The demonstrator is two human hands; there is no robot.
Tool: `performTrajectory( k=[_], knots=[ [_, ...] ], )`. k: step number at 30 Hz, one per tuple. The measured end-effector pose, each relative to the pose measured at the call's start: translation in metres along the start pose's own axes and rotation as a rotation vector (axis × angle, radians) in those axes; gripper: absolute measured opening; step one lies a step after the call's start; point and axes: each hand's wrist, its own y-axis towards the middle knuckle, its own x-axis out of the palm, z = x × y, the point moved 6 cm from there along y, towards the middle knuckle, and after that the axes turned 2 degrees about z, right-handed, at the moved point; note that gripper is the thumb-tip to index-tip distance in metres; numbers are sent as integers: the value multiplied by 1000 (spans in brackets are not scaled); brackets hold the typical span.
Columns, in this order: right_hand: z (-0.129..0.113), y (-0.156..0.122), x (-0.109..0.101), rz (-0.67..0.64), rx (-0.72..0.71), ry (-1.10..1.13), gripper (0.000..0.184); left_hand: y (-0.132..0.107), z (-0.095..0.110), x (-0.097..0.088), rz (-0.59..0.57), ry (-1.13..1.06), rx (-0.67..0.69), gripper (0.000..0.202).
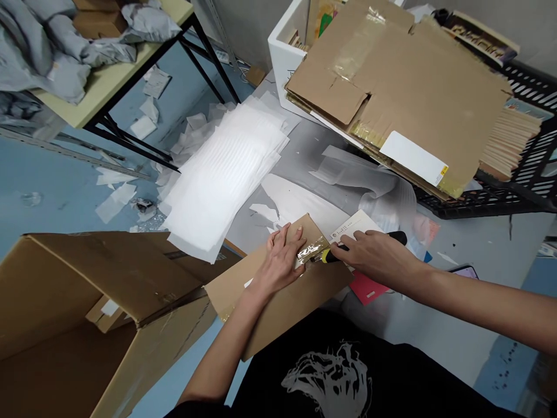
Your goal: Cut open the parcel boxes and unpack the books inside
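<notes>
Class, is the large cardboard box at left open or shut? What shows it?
Open: the large cardboard box shows its interior, a small box within.

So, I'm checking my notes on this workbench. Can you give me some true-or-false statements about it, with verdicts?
1. The right hand holds a yellow-and-black tool. True.
2. The left hand holds a phone. False: the left hand is on brown cardboard.
3. Flattened cardboard lies partly over the black crate. True.
4. The stacked white sheets are inside the crate. False: the white sheets lie on the table.
</notes>
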Motion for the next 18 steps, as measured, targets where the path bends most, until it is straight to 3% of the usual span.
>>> performTrajectory(
  k=[10,18],
  knots=[
    [17,-3,0,-96,14,-49,33,-3,1,-1,64,-46,54,51],
    [33,-12,5,-89,27,-59,40,-5,0,-2,49,-66,39,52]
  ],
)
